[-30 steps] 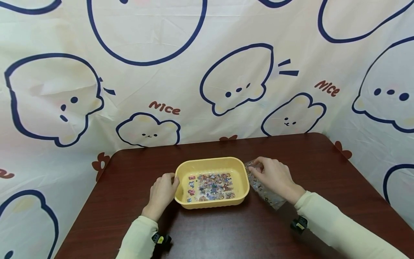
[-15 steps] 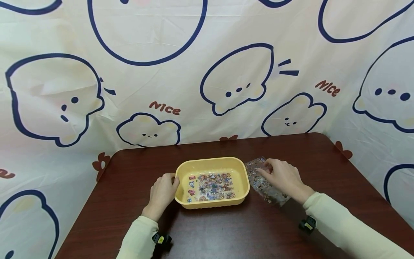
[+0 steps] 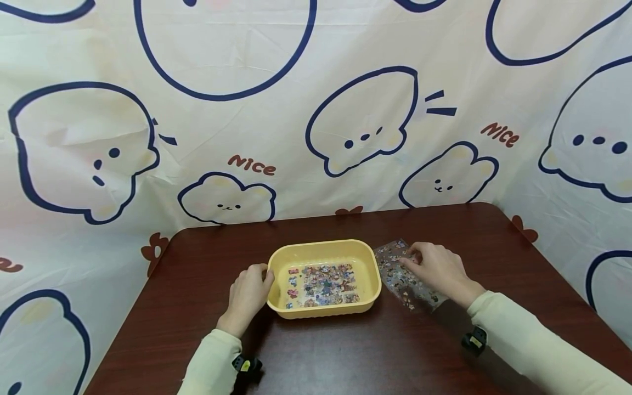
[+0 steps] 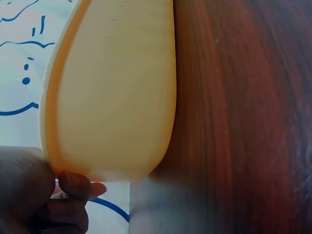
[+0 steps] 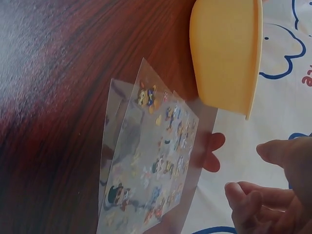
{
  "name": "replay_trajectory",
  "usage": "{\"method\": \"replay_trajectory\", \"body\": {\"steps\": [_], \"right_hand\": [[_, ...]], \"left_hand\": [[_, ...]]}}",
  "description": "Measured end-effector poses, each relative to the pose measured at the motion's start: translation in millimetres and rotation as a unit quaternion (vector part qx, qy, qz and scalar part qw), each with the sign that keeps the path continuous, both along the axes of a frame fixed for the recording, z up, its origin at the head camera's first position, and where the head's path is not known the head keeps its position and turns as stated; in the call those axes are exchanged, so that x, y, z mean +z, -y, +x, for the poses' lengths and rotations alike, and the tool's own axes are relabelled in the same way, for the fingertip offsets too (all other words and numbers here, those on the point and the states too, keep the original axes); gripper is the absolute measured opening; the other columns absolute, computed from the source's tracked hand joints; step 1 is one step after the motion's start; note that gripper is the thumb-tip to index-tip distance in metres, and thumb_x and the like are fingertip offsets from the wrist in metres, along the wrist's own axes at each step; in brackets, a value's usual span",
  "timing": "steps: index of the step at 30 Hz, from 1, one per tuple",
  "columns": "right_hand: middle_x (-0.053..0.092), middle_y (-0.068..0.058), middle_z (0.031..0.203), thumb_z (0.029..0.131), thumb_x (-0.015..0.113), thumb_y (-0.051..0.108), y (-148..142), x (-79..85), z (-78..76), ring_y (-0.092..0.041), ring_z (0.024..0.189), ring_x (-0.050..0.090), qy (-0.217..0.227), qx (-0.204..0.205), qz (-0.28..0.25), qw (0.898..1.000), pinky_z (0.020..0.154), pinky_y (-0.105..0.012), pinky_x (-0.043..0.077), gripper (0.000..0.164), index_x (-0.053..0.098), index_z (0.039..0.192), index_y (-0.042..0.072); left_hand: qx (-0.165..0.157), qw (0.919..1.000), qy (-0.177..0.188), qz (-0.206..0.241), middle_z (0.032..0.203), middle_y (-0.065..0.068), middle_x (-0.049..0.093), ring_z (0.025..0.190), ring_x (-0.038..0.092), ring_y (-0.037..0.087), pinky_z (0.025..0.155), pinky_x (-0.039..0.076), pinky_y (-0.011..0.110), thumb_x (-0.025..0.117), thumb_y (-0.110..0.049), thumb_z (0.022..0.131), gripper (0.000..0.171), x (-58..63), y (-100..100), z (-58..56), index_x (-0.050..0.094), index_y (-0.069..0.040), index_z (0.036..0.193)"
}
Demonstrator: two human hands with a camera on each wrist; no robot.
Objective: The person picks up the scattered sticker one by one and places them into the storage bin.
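On the table stands a yellow plastic basin [image 3: 323, 314] with small colourful cartoon stickers [image 3: 328, 285] on its inside bottom. My left hand [image 3: 248, 296] grips the basin's left end, thumb at the rim; the left wrist view shows curled fingers [image 4: 73, 186] against its underside. To the right of the basin lie clear sticker sheets [image 3: 397, 269] printed with cartoon figures. Over their right part is my right hand [image 3: 439, 270], loosely bent. In the right wrist view its thumb and forefinger are apart with nothing between them, and two overlapping sheets [image 5: 146, 161] show loose edges.
The dark brown wooden table [image 3: 326, 356] reaches back to a white cloth wall [image 3: 291, 126] with blue cartoon outlines. More of that cloth hangs at both sides. Each forearm, in a pale sleeve, carries a small black wrist device [image 3: 475, 340].
My right hand has moved a little to the right, away from the basin. More of the sticker sheets now shows, shifted slightly right. The left hand and the basin stay where they were.
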State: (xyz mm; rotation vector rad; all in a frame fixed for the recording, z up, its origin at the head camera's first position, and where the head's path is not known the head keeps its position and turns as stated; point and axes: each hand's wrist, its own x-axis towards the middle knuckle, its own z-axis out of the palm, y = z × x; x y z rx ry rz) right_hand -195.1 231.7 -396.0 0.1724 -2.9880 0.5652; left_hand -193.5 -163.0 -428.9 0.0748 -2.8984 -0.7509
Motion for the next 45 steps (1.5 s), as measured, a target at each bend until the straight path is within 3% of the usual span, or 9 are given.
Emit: {"method": "replay_trajectory", "body": {"steps": [13,20,25,32,45], "right_hand": [[0.058,0.001,0.066,0.094,0.065,0.039,-14,-9.1,-3.2,-0.013,0.053,0.049,0.033,-0.003,0.023,0.999,0.045,-0.03,0.034,0.037,0.071,0.103,0.003],[0.059,0.0,0.069,0.095,0.066,0.04,-21,-13.6,-3.3,-0.015,0.055,0.049,0.054,-0.008,0.044,0.998,0.046,-0.031,0.033,0.044,0.069,0.113,0.0],[0.055,-0.001,0.066,0.094,0.067,0.041,-25,-17.4,-3.9,-0.016,0.055,0.048,0.059,-0.008,0.045,0.997,0.047,-0.031,0.031,0.044,0.068,0.109,0.0],[0.062,-0.003,0.075,0.09,0.072,0.039,-32,-21.4,-4.0,-0.017,0.06,0.05,0.08,-0.003,0.064,0.995,0.051,-0.034,0.034,0.047,0.065,0.113,-0.001],[0.054,-0.003,0.07,0.082,0.079,0.049,-38,-25.7,-4.6,-0.018,0.061,0.049,0.111,-0.007,0.085,0.99,0.054,-0.035,0.034,0.045,0.06,0.085,0.008]], "left_hand": [[0.001,1.0,0.007,0.001,0.111,0.02,0.075,0.075,0.068,0.026,0.065,0.052,0.047,0.057,-0.026,0.1,0.037,0.9,-1,0.0,0.07,0.0,0.123],[-0.001,1.0,-0.006,-0.002,0.107,0.02,0.075,0.073,0.068,0.026,0.064,0.053,0.047,0.058,-0.024,0.099,0.035,-0.8,0,-0.3,0.071,0.0,0.121],[-0.001,1.0,-0.004,-0.003,0.107,0.02,0.075,0.073,0.067,0.025,0.064,0.052,0.047,0.058,-0.025,0.099,0.035,-0.3,0,-0.5,0.071,0.0,0.121],[-0.002,1.0,-0.001,-0.002,0.107,0.02,0.075,0.072,0.067,0.025,0.063,0.052,0.046,0.058,-0.025,0.099,0.036,0.3,0,-0.4,0.071,0.0,0.122],[0.0,1.0,0.007,-0.003,0.11,0.02,0.075,0.076,0.068,0.026,0.066,0.053,0.047,0.058,-0.025,0.099,0.037,0.4,0,-1.0,0.07,0.001,0.123]]}}
